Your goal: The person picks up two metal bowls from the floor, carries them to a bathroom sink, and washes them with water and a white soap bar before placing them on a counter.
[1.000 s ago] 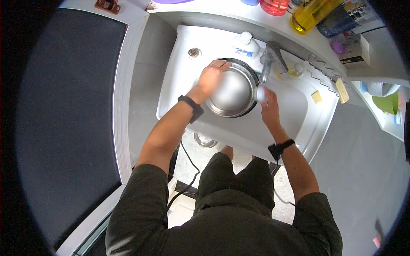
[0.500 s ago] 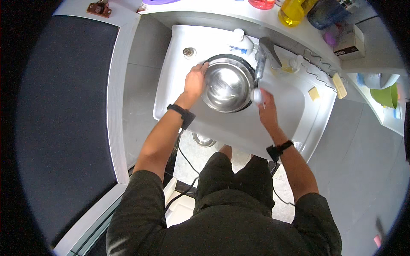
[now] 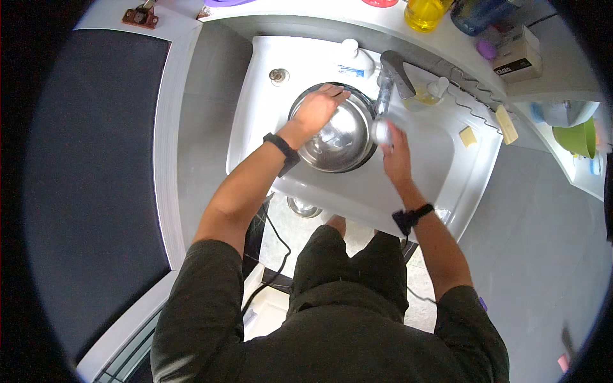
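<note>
A shiny round steel bowl (image 3: 341,143) sits over the left part of the white sink (image 3: 306,191), with a dark ring showing round its edge. Across its far left part lies my left hand (image 3: 319,107), fingers stretched out. Whether they press on the metal I cannot tell. Just right of the bowl, my right hand (image 3: 397,150) is closed round a small white round object (image 3: 381,132), blurred by motion; its kind is unclear. That object is beneath the grey tap (image 3: 396,73), whose clear or shiny lower part reaches down toward it.
Behind the bowl stand a white pump bottle (image 3: 355,60) and a small metal fitting (image 3: 278,76). A yellow sponge piece (image 3: 468,136) lies on the sink's right side, near a wire rack (image 3: 472,102). A shelf (image 3: 319,9) with bottles runs behind. Another metal bowl (image 3: 303,208) is below the sink.
My left hand has moved from the bowl's left rim to over its far left part. The bowl looks slightly shifted or tilted. My right hand has moved slightly away from me with the white object.
</note>
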A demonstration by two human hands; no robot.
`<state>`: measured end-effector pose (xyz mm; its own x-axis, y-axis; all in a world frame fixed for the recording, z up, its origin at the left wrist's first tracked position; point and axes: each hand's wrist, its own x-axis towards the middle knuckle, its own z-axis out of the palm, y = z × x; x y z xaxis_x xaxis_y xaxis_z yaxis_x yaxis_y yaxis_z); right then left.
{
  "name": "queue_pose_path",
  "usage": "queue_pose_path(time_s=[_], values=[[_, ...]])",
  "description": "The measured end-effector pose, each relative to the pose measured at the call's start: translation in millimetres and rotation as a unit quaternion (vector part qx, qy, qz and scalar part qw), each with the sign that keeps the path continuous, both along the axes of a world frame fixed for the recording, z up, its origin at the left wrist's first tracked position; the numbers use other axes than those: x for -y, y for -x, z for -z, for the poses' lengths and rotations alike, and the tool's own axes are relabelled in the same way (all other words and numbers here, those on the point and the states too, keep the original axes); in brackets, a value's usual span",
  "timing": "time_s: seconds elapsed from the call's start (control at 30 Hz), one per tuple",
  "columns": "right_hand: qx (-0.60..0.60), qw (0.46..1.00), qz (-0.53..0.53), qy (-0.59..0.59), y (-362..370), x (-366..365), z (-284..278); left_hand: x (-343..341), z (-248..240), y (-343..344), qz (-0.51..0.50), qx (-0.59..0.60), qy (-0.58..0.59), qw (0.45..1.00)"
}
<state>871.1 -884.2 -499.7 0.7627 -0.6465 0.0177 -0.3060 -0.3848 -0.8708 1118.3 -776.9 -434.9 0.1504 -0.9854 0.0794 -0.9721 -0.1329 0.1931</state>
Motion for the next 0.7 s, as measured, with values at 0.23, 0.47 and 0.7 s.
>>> queue_pose_path(time_s=[0.23,0.47,0.7], values=[[-0.002,1.0,-0.017,-0.006,11,-4,4,2,7,4,-0.046,-0.068,0.008,0.997],[-0.01,0.999,-0.037,-0.008,14,5,4,1,8,6,-0.092,-0.136,0.001,0.986],[-0.026,0.997,-0.05,0.051,-28,23,0,-12,2,10,-0.1,-0.062,0.085,0.989]])
